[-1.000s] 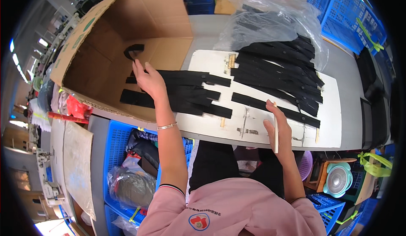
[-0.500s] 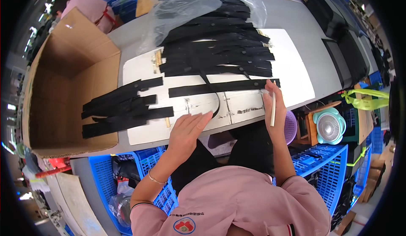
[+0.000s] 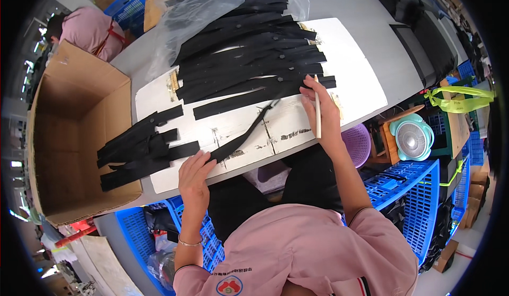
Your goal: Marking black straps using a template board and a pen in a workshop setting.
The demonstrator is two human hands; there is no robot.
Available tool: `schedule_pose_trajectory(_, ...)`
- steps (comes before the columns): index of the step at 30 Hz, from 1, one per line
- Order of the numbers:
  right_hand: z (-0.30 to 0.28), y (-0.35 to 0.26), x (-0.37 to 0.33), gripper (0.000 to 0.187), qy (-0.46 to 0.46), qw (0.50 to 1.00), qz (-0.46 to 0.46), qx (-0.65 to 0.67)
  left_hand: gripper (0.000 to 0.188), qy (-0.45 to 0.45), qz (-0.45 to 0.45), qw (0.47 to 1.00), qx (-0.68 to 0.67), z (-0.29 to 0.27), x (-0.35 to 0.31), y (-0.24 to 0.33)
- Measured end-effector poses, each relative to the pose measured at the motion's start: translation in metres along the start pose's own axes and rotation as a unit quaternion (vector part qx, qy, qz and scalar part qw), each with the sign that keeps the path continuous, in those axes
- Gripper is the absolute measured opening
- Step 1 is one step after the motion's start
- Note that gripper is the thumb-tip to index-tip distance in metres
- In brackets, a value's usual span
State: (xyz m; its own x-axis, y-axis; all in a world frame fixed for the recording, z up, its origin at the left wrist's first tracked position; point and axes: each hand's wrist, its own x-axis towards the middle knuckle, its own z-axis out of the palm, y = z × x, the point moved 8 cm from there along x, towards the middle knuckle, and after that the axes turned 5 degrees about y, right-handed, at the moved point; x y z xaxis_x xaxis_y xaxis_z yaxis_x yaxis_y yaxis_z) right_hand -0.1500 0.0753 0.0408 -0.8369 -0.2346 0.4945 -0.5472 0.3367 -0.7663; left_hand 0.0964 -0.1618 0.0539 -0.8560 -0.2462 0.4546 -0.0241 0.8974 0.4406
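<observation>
My left hand is closed on one end of a black fabric strap at the front edge of a white board. The strap's other end curves up over the board's marked lines. A slim white pen-like stick is gripped in my right hand, whose fingertips touch the right end of a flat black strip. Behind that strip lies a spread of black strips, several with small round spots. Another bunch of black strips overlaps the board's left side.
An open cardboard box stands at the left. Clear plastic sheeting partly covers the far strips. Blue crates, a purple basket and a turquoise fan are below the grey table. A person in pink is at the far left.
My left hand has moved left and down, drawing the strap off the flat strip so it now lies slanting across the board. The whole view has shifted slightly; my right hand stays at the strip's end.
</observation>
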Motion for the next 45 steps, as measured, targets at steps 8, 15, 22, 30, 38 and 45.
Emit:
schedule_pose_trajectory(8, -0.033, -0.009, -0.013, 0.024, 0.091, 0.996, 0.011, -0.018, 0.035, 0.013, -0.03, 0.999, -0.007, 0.002, -0.001, -0.004)
schedule_pose_trajectory(15, -0.086, 0.001, -0.051, 0.024, 0.194, 0.975, 0.035, -0.102, 0.033, 0.007, -0.044, 0.999, 0.003, 0.005, 0.001, -0.002)
schedule_pose_trajectory(22, -0.037, -0.021, -0.061, 0.03, -0.038, 0.962, -0.137, -0.234, 0.037, -0.002, -0.039, 0.999, 0.022, 0.012, 0.002, -0.004)
schedule_pose_trajectory(30, -0.061, 0.01, -0.055, 0.03, -0.042, 0.938, -0.132, -0.318, 0.039, -0.034, -0.065, 0.993, 0.092, 0.032, -0.014, 0.015)
schedule_pose_trajectory(38, -0.062, 0.018, -0.059, 0.019, -0.031, 0.941, -0.164, -0.294, 0.054, -0.013, -0.162, 0.983, 0.082, 0.033, -0.04, 0.018)
schedule_pose_trajectory(45, -0.06, 0.022, -0.061, 0.017, -0.035, 0.937, -0.164, -0.306, 0.053, 0.003, -0.152, 0.986, 0.061, 0.029, -0.031, 0.004)
